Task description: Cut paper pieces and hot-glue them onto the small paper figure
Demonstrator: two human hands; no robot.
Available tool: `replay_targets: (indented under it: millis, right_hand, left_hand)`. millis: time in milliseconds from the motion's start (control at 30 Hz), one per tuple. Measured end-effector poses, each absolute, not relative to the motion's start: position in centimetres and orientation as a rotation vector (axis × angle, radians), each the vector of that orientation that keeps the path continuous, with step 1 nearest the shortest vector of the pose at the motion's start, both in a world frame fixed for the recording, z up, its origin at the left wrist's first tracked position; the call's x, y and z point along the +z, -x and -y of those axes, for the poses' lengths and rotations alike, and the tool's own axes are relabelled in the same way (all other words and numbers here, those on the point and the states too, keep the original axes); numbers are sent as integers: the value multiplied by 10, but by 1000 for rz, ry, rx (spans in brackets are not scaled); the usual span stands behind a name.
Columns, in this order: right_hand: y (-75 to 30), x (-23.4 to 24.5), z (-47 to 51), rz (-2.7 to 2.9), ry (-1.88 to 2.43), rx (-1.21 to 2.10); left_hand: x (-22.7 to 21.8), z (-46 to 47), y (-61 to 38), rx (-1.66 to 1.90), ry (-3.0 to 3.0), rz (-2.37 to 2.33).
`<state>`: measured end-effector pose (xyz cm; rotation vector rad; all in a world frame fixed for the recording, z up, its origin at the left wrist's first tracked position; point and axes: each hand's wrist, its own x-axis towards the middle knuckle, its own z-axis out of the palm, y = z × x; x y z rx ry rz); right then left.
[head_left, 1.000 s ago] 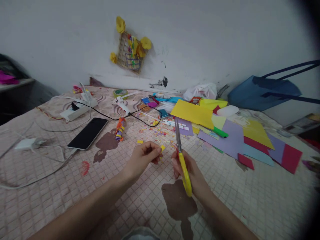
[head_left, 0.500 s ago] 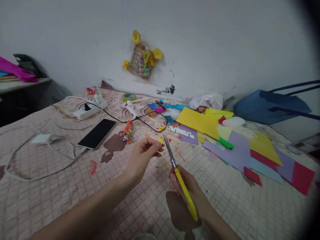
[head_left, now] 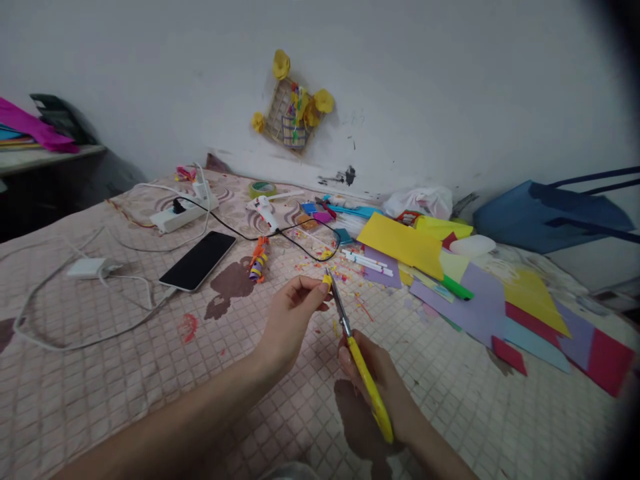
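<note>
Between the thumb and fingers of my left hand (head_left: 295, 313) is pinched a small piece of yellow paper (head_left: 327, 279). My right hand (head_left: 373, 367) is closed around the yellow handles of a pair of scissors (head_left: 369, 390). The scissor blades point up and away from me, and their tips meet the yellow paper at my left fingertips. Small coloured paper scraps (head_left: 350, 277) lie scattered just beyond both hands. A little rolled figure in orange, purple and yellow paper (head_left: 258, 260) lies to the left of them.
A phone (head_left: 199, 261) on a charging cable lies left, near a white power strip (head_left: 184, 213). A hot glue gun (head_left: 265, 212) and green tape roll (head_left: 263, 189) sit behind. Coloured sheets (head_left: 480, 300), white sticks (head_left: 367, 262) and a blue bag (head_left: 545, 217) are to the right.
The scissor tips have come up to the yellow paper, where a small gap showed before. My left hand has shifted slightly right. The whole view has tilted a little.
</note>
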<state>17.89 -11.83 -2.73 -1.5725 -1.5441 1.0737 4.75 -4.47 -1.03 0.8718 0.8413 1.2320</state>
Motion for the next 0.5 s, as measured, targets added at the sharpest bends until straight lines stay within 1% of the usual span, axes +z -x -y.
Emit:
replay_targets:
  millis: [500]
  right_hand:
    - [-180, -29, 116, 1545, 1580, 1099]
  left_hand:
    - [-13, 47, -51, 1243, -843, -814]
